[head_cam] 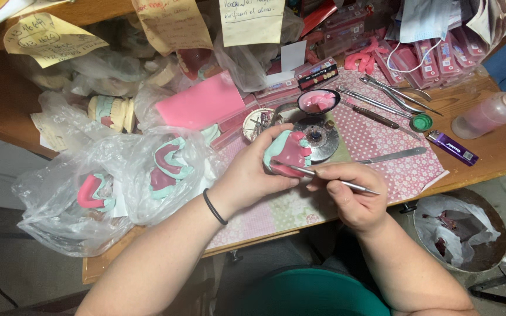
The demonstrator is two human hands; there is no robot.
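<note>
Head view, one entry. Left hand (253,169): fingers clamped around a dental model (288,153), teal base with pink wax gum, held above the bench (487,155) over a patterned pink mat (382,140). Right hand (352,193): fingers pinched together on a thin metal carving tool (335,181), tip touching the model's lower pink edge. Judged good practice: model braced firmly in the palm, tool drawn in light, short strokes, wrists kept low for control.

Nearby items: small dish of pink wax (318,100) just behind the model; round metal burner (318,137) beneath it; steel instruments (393,96) to the right; purple lighter (452,146); squeeze bottle (490,114); clear bags holding further pink-and-teal models (168,164) to the left; lined waste bin (461,231) below the bench edge.
</note>
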